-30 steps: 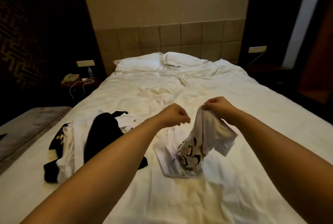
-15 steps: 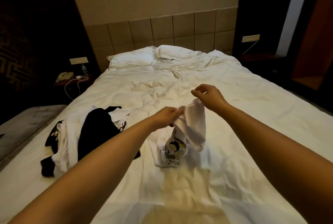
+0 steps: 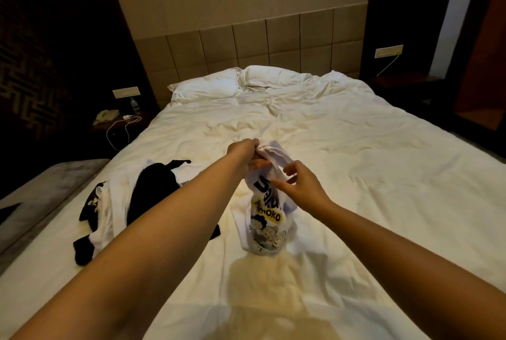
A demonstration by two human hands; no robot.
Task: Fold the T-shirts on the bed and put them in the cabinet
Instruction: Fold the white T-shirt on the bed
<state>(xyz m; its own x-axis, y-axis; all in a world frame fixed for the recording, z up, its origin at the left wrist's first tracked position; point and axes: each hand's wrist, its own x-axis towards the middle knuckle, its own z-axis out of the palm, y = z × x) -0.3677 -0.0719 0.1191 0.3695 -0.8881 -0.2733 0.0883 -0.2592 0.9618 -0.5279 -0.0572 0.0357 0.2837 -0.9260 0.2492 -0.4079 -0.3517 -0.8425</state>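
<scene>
A white T-shirt (image 3: 264, 219) with a cartoon print and yellow lettering hangs bunched above the middle of the bed (image 3: 356, 175), its lower end resting on the sheet. My left hand (image 3: 247, 155) grips the shirt's top edge. My right hand (image 3: 299, 185) is just below and to the right, its fingers pinching a fold of the white cloth. A heap of black and white T-shirts (image 3: 131, 203) lies on the bed's left side. No cabinet is in view.
Two white pillows (image 3: 238, 82) lie at the padded headboard. A nightstand (image 3: 115, 120) on the left carries a phone, a bottle and a white cable. A grey bench (image 3: 41, 194) runs along the bed's left edge. Dark floor lies to the right.
My left hand has risen and taken the shirt's top edge. My right hand let go of the top and dropped lower on the cloth. The printed front now faces me.
</scene>
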